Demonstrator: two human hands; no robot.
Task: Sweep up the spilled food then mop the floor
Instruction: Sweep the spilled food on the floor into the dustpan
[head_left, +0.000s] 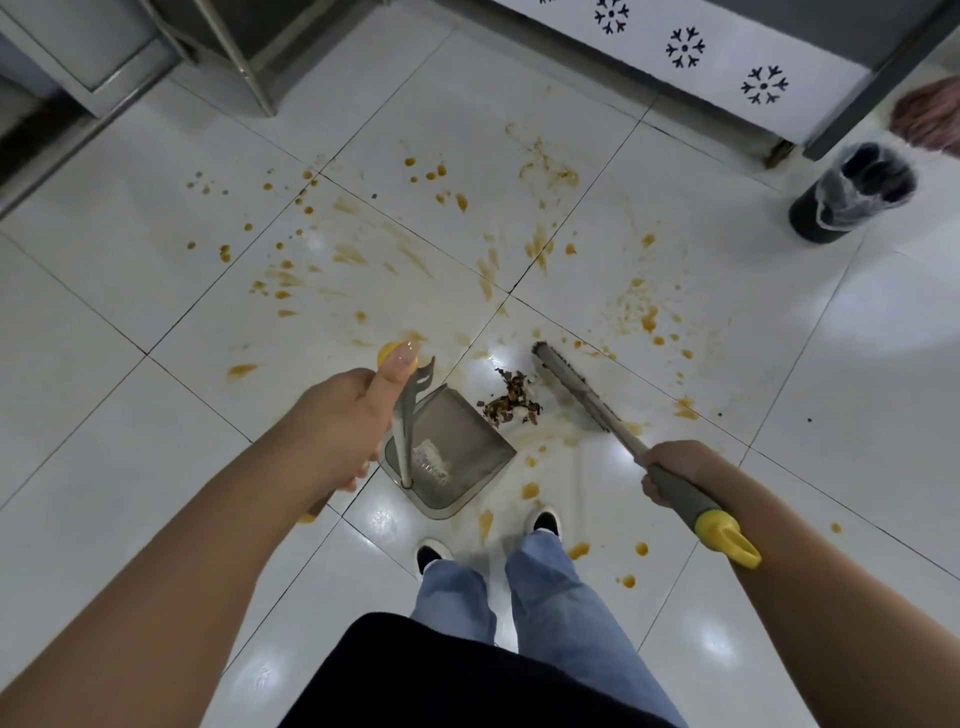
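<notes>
A small heap of dark food scraps (511, 399) lies on the white tiled floor (156, 395), just right of the open mouth of a grey dustpan (457, 457). My left hand (348, 415) grips the top of the dustpan's upright handle, thumb against its yellow cap. My right hand (675, 467) grips the grey shaft of a broom (576, 389), whose brush head rests on the floor just right of the scraps. Orange sauce splashes (537, 244) and smears cover the tiles ahead and around my feet.
A black bin (847, 195) with a clear liner stands at the right. A brownish mop head (930, 117) lies behind it. A white panel with snowflake patterns (685, 49) and steel furniture legs (244, 62) line the far side. My shoes (545, 522) stand just behind the dustpan.
</notes>
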